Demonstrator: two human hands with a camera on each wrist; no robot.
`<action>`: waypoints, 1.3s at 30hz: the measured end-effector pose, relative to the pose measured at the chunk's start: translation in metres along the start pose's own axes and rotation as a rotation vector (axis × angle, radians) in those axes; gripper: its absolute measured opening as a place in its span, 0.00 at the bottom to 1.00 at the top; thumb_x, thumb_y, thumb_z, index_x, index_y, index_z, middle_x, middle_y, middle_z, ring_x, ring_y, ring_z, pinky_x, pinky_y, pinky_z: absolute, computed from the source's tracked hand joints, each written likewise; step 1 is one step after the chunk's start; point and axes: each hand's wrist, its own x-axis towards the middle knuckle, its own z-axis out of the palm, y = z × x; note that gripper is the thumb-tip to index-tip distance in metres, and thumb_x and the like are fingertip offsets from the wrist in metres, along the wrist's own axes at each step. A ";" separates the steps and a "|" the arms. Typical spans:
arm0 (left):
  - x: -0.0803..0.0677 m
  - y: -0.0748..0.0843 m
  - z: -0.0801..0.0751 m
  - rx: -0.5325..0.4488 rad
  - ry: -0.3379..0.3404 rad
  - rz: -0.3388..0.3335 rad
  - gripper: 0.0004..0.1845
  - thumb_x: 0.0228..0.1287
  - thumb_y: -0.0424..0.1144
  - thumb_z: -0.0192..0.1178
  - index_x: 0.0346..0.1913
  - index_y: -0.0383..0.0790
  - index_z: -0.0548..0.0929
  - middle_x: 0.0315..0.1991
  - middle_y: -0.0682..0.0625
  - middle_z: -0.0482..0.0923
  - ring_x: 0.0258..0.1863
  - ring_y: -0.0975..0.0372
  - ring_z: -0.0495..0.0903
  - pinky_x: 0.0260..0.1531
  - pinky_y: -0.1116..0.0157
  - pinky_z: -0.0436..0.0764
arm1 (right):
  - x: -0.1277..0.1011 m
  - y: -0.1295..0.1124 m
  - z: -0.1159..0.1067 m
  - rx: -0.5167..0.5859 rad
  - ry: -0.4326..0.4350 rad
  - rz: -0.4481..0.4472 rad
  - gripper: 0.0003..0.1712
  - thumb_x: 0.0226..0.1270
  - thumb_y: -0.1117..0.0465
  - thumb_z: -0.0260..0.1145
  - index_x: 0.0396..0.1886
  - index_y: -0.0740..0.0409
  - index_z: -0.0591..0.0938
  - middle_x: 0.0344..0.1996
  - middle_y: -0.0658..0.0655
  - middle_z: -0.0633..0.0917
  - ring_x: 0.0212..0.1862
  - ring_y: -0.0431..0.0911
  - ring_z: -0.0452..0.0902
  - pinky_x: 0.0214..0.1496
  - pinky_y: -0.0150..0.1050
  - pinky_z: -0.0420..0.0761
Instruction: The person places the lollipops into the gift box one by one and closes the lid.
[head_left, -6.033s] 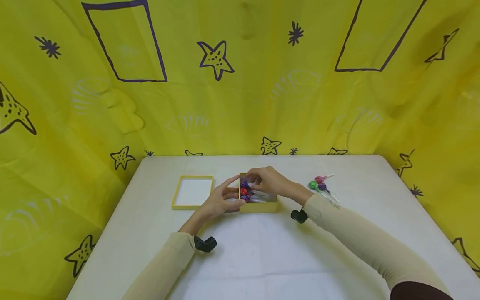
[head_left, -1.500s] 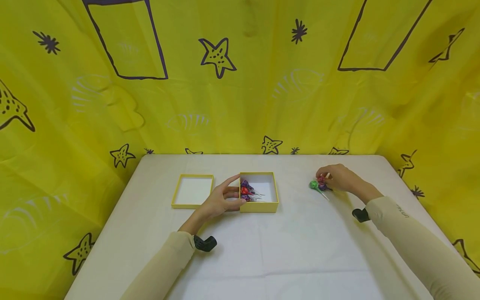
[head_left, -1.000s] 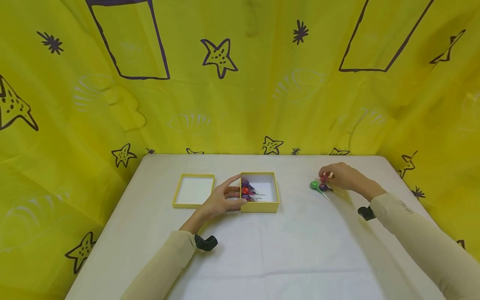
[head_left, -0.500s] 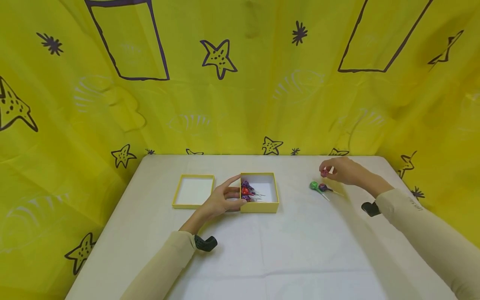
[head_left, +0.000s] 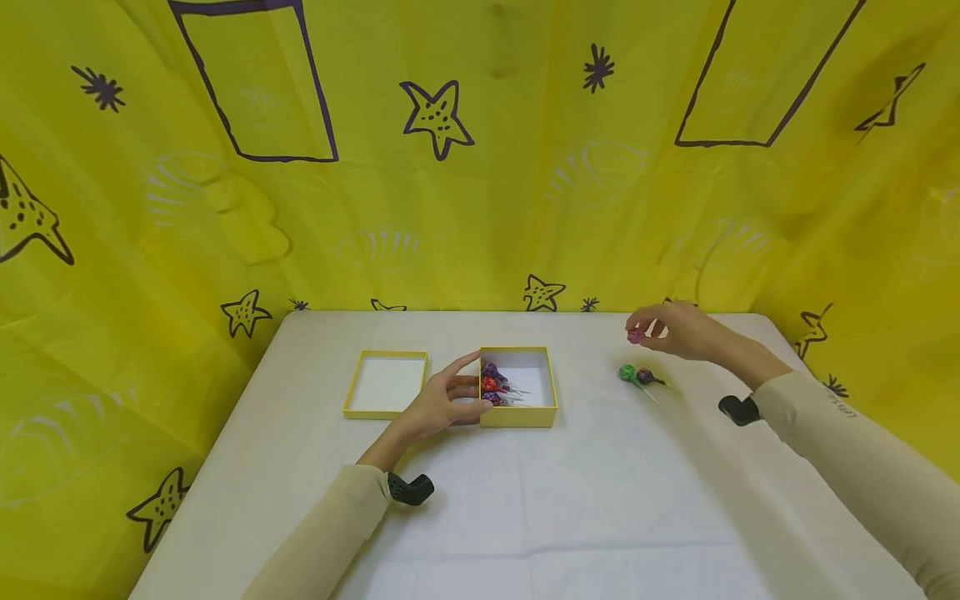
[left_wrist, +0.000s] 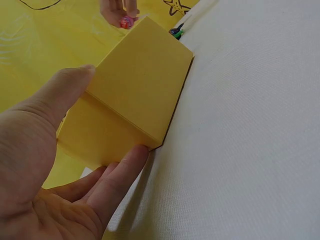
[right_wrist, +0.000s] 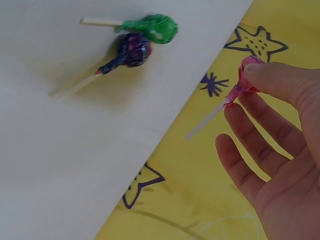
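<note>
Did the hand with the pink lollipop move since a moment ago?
Yes. The right hand lifted the pink lollipop up and away from the green lollipop lying on the table.

Your left hand (head_left: 438, 406) lay low, palm turned inward, thumb up and fingers nearly straight. Your right hand (head_left: 678, 329) hung raised, forearm stretched out, thumb and forefinger pinched together, the other fingers (right_wrist: 260, 130) loosely spread beneath.

The lollipop (right_wrist: 246, 75) pinched in the fingers (right_wrist: 280, 82) is pink. Below them lie a green lollipop (right_wrist: 156, 27) and a purple lollipop (right_wrist: 134, 50). The box (head_left: 517, 412) is yellow.
</note>
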 end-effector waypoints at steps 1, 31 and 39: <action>0.000 0.000 0.000 0.000 -0.002 0.000 0.49 0.63 0.36 0.74 0.82 0.59 0.58 0.69 0.35 0.70 0.64 0.46 0.76 0.54 0.55 0.84 | 0.001 -0.002 -0.001 0.009 0.004 -0.002 0.14 0.65 0.70 0.73 0.49 0.59 0.86 0.40 0.52 0.88 0.41 0.49 0.85 0.44 0.42 0.88; 0.000 -0.002 0.001 -0.044 -0.029 0.025 0.48 0.65 0.33 0.72 0.82 0.55 0.57 0.70 0.31 0.68 0.64 0.45 0.75 0.51 0.56 0.86 | 0.051 -0.073 0.012 0.135 0.064 -0.148 0.13 0.65 0.69 0.74 0.49 0.58 0.87 0.42 0.51 0.89 0.39 0.45 0.84 0.41 0.36 0.87; 0.000 0.002 0.000 -0.046 -0.018 0.004 0.48 0.64 0.34 0.73 0.82 0.57 0.57 0.70 0.32 0.68 0.63 0.46 0.76 0.53 0.58 0.85 | 0.068 -0.091 0.024 0.174 0.039 -0.202 0.12 0.65 0.68 0.74 0.48 0.57 0.87 0.43 0.52 0.89 0.39 0.45 0.85 0.41 0.38 0.87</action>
